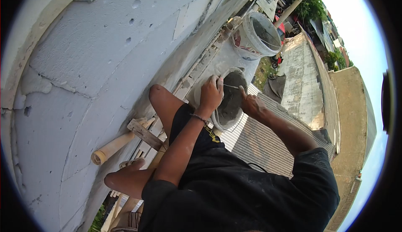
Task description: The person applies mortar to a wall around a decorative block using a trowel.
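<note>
While the left hand (212, 93) and right hand (252, 104) touch opposite ends of a thin, pale strand (231, 86) over a round, grey-smeared bucket (216, 122), I cannot tell whether either is clamped.

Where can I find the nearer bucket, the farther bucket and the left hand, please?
Nearer bucket (235, 78): head view, on its grey-smeared inner wall.
Farther bucket (242, 40): head view, on its pale outer wall.
Left hand (211, 94): head view, on the back of it.

Left hand (212, 91) near right hand (252, 105) — arms (289, 133) forward.
</note>
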Available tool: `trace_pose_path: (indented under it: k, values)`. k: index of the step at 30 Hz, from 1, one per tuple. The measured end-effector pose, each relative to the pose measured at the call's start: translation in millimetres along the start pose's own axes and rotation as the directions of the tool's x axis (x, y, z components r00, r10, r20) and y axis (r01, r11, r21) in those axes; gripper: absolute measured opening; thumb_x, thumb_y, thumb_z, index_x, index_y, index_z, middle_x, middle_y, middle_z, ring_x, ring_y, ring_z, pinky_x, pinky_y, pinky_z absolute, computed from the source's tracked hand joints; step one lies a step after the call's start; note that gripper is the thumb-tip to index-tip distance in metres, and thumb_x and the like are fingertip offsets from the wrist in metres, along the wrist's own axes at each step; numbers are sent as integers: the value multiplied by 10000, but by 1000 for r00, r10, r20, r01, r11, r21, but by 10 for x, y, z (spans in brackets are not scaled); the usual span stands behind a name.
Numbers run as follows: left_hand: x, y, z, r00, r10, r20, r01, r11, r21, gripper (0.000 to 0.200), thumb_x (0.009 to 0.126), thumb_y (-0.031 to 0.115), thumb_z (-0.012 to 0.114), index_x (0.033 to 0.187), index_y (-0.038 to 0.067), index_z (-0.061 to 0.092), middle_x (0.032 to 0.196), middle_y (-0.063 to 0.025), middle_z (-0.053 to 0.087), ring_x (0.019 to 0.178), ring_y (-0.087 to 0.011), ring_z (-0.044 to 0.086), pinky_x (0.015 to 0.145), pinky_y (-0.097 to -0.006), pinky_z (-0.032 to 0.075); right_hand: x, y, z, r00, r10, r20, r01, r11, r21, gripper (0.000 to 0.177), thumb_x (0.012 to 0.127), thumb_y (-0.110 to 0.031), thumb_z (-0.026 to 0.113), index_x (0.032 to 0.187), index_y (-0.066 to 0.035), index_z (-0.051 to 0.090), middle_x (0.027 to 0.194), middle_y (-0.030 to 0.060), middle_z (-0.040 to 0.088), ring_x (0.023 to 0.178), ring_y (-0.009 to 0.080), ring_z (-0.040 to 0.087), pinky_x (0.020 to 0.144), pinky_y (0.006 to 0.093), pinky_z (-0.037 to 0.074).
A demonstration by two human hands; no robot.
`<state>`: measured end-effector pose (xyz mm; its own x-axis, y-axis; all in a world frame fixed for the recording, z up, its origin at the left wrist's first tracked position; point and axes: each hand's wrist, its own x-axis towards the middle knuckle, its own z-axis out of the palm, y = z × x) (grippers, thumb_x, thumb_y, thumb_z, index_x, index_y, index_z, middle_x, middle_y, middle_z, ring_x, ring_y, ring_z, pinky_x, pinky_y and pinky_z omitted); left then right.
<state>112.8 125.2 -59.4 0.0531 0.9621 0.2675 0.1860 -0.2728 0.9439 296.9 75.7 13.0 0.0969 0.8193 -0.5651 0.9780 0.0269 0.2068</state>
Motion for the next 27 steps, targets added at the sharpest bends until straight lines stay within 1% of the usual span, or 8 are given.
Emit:
trace_pose_path:
  k: [4, 10, 14, 17, 19, 20, 23, 27]
  values:
    - [-81, 76, 103, 999, -22, -35, 22, 1000, -3, 271, 1021, 211, 501, 942, -38, 571, 888, -267, 626, 842, -474, 607, 756, -517, 476, 32, 50, -1, 998, -53, 19, 51, 994, 93, 784, 871, -175, 523, 1555, 13, 189, 816, 322, 663, 764, 461, 686, 702, 551, 536]
    - [-178, 37, 93, 992, -8, -127, 9, 1000, 3, 247, 1015, 194, 503, 949, -37, 560, 894, -261, 618, 853, -467, 602, 787, -524, 474, 178, 255, 929, 949, -311, -44, 314, 942, 118, 862, 824, -110, 600, 1443, 209, 93, 827, 369, 622, 743, 505, 638, 697, 565, 504]
    - [-277, 102, 145, 991, 53, -125, -57, 998, -27, 236, 1011, 187, 511, 947, -36, 553, 897, -259, 617, 863, -469, 598, 791, -525, 473, 69, 372, 848, 916, -402, -6, 394, 895, 209, 889, 835, -128, 624, 1440, 199, 61, 914, 383, 614, 777, 511, 642, 725, 554, 511]
    - [-378, 149, 248, 974, 157, -165, -158, 987, 7, 220, 1006, 172, 519, 941, -36, 551, 900, -262, 615, 883, -474, 593, 797, -528, 473, 109, 530, 1115, 820, -547, -168, 570, 756, 321, 910, 842, -144, 635, 1451, 159, 30, 983, 383, 601, 815, 517, 644, 746, 547, 518]
    - [-386, 134, 225, 980, 135, -145, -143, 989, -45, 209, 1002, 162, 522, 937, -35, 551, 912, -268, 615, 904, -481, 587, 813, -532, 473, -115, 171, 662, 933, -319, 167, 210, 858, 468, 903, 867, -177, 614, 1470, 116, 9, 867, 297, 635, 731, 424, 668, 678, 476, 533]
    - [-382, 148, 158, 985, 109, -135, -118, 991, -57, 210, 1008, 158, 519, 947, -39, 554, 923, -271, 618, 890, -479, 596, 793, -523, 482, -244, -82, 325, 912, -161, 378, -39, 881, 471, 896, 881, -198, 603, 1480, 95, 4, 793, 242, 651, 673, 361, 678, 630, 431, 538]
    - [-362, 83, -31, 1000, 11, 6, -10, 991, -134, 254, 1009, 168, 503, 1038, -76, 568, 1025, -297, 635, 971, -487, 600, 866, -515, 490, -355, -115, 374, 893, -199, 403, -61, 834, 548, 905, 894, -232, 607, 1473, 103, -3, 712, 169, 638, 606, 272, 655, 567, 380, 522]
    - [-422, 68, -115, 999, 27, 36, -22, 991, -136, 247, 1014, 168, 506, 1045, -67, 576, 1018, -306, 630, 958, -492, 602, 823, -518, 491, -301, -30, 441, 870, -276, 408, -86, 731, 677, 971, 926, -246, 588, 1473, 141, -115, 738, 128, 624, 615, 228, 621, 565, 362, 507]
